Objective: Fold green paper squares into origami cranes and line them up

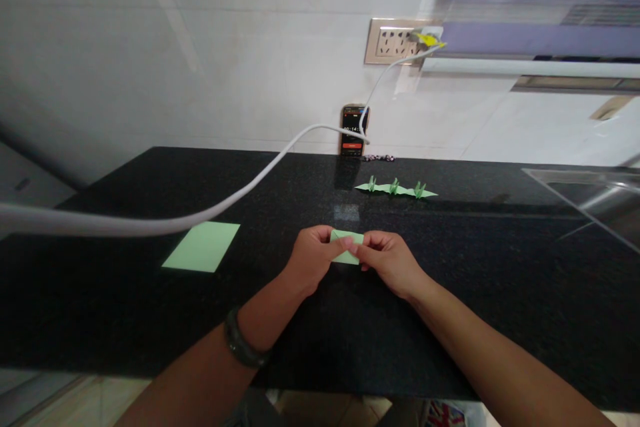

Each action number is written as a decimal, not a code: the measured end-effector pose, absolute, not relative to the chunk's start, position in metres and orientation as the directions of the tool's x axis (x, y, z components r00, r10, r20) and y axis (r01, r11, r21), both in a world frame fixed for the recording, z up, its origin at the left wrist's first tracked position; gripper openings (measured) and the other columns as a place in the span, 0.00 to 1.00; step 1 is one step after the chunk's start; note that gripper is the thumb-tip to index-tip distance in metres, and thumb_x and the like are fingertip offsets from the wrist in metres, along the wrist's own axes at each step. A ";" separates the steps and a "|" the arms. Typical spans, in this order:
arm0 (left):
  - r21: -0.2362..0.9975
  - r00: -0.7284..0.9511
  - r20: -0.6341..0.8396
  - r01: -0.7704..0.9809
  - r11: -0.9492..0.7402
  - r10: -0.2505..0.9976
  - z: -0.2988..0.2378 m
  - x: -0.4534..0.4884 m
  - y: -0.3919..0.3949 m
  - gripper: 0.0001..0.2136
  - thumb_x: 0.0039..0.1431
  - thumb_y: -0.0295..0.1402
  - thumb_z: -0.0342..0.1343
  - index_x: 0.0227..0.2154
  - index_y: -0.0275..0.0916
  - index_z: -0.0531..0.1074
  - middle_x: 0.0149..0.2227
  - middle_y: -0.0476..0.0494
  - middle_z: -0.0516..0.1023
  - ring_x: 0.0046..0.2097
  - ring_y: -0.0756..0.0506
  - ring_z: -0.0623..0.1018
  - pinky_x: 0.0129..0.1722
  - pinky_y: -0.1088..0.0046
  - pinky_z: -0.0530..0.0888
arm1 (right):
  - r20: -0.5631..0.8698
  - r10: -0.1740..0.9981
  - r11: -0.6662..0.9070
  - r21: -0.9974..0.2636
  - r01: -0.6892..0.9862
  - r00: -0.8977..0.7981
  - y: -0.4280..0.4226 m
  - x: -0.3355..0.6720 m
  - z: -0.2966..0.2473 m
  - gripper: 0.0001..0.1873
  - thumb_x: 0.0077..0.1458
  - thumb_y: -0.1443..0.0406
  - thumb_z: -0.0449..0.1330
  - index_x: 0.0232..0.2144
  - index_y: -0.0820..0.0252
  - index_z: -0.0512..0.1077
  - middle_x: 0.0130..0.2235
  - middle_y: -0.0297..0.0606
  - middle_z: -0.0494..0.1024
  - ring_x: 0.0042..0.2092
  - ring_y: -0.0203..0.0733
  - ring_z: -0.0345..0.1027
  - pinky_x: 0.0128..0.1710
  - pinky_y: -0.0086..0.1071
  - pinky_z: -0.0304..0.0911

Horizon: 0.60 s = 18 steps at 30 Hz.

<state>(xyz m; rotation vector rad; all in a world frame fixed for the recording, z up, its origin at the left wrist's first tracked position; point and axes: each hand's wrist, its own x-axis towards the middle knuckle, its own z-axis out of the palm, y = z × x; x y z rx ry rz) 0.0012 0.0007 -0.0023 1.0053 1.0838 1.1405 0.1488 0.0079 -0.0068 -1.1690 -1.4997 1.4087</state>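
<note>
A small folded piece of light green paper (345, 257) is pinched between both hands above the black counter. My left hand (313, 255) grips its left side, thumb laid across the front. On the right side, my right hand (393, 259) holds it between thumb and fingers, and the two thumb tips nearly meet. The fingers behind the paper are partly hidden. Farther back lies a row of folded green paper cranes (394, 187). To the left, a flat stack or sheet of green paper (204, 248) rests on the counter.
A phone (353, 130) showing a timer leans on the tiled wall, with a beaded string (379, 158) beside it. A white cable (260, 177) runs from the wall socket (395, 42) across the view to the left. At the right is a metal sink edge (575, 203).
</note>
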 end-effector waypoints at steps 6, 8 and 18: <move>0.939 0.121 -0.216 -0.245 0.240 0.969 0.002 0.000 0.002 0.17 0.46 0.46 0.53 0.23 0.33 0.71 0.20 0.47 0.71 0.22 0.51 0.70 0.22 0.76 0.66 | -0.069 0.946 -0.046 -0.996 0.079 -0.316 0.009 0.152 -0.003 0.13 0.44 0.59 0.60 0.18 0.62 0.66 0.19 0.29 0.65 0.20 0.28 0.54 0.20 0.24 0.52; 0.934 0.125 -0.230 -0.251 0.256 0.965 0.004 -0.001 0.003 0.20 0.48 0.49 0.49 0.24 0.34 0.71 0.20 0.47 0.71 0.22 0.51 0.70 0.22 0.76 0.66 | -0.069 0.948 -0.050 -0.996 0.069 -0.312 0.010 0.153 -0.002 0.12 0.43 0.60 0.60 0.18 0.62 0.66 0.18 0.29 0.65 0.20 0.28 0.54 0.19 0.24 0.52; 0.982 0.058 -0.142 -0.115 0.148 0.988 0.000 -0.002 0.005 0.12 0.43 0.40 0.59 0.24 0.33 0.72 0.22 0.47 0.73 0.24 0.51 0.71 0.25 0.74 0.69 | -0.052 0.935 -0.022 -0.996 0.090 -0.350 0.013 0.156 -0.004 0.12 0.45 0.58 0.59 0.22 0.63 0.66 0.21 0.30 0.65 0.21 0.29 0.56 0.20 0.25 0.54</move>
